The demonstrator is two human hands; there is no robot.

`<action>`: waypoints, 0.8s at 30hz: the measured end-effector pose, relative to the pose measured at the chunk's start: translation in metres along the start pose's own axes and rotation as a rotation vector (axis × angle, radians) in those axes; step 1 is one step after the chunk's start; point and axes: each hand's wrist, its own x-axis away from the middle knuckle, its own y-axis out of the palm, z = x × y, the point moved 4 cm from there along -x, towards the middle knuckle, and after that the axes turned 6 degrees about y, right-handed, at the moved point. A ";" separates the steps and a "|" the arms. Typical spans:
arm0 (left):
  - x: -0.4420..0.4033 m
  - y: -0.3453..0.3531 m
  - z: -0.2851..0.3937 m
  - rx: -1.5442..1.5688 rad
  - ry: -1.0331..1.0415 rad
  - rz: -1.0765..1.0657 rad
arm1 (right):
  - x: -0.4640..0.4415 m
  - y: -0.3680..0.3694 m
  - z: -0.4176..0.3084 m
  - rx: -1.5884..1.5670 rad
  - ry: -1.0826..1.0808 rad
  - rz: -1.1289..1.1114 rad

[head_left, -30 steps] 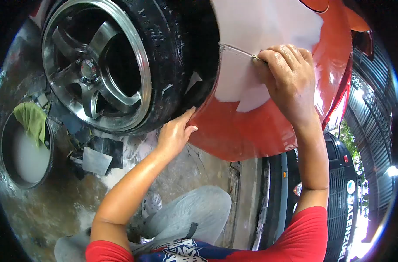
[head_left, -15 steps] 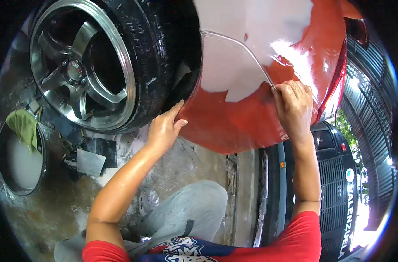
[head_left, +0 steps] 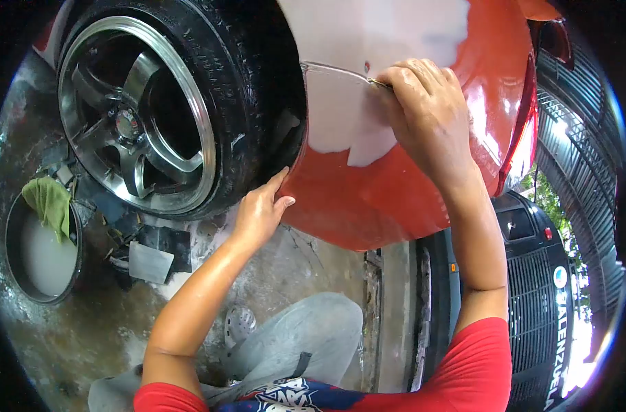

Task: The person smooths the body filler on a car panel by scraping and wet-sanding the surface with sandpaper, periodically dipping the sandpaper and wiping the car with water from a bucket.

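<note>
Car panel has the right hand curled at its seam.

The car body is glossy red with an uneven pale pinkish-grey patch, the cloth olive green, the sleeves bright red, and the trousers grey.

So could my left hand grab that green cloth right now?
Likely yes. Your left hand seems to hold nothing, with its fingers at the edge of the car. The cloth hangs over the bucket on that side, and only low scraps seem to lie between.
</note>
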 end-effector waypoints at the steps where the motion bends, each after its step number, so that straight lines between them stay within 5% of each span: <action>1: 0.000 0.000 -0.001 0.007 0.008 0.005 | -0.002 0.003 0.000 0.006 -0.013 0.007; 24: 0.003 -0.001 0.005 -0.035 0.041 0.012 | 0.041 0.006 0.015 -0.011 0.002 0.005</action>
